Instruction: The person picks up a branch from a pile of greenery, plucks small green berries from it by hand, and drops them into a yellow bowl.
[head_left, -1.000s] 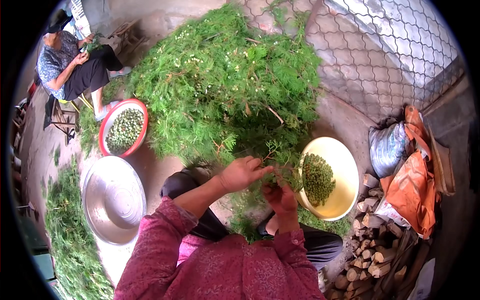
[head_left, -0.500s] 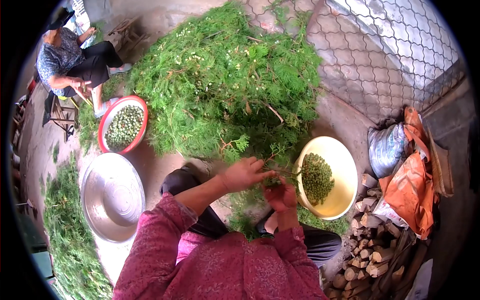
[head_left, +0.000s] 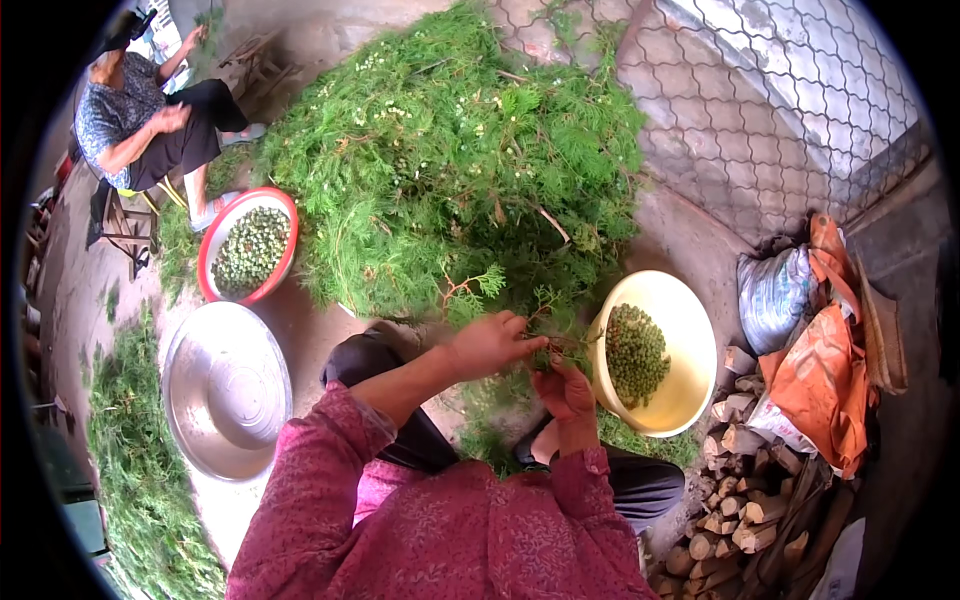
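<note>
My left hand (head_left: 492, 345) is closed on a thin green conifer sprig (head_left: 545, 318), with thumb and forefinger together on its stem. Just below and to the right, my right hand (head_left: 565, 388) has its fingers pinched at the sprig's lower part; small details between the fingertips are hidden. Right beside it stands a pale yellow basin (head_left: 690, 350), tilted, with a heap of small round green cones (head_left: 637, 358) inside. Beyond both hands rises a large pile of leafy conifer branches (head_left: 450, 190).
To the left lie a bare metal basin (head_left: 225, 400) and a red-rimmed basin (head_left: 291, 245) of green cones. A co-worker (head_left: 125, 110) sits at the far left, one hand raised with a sprig. Chopped firewood (head_left: 740, 510), an orange sack (head_left: 820, 380) and wire mesh (head_left: 760, 120) occupy the right.
My hands stay almost in place, with slight finger movement at the sprig. The co-worker has lifted both hands, the near one rising from beside the knee.
</note>
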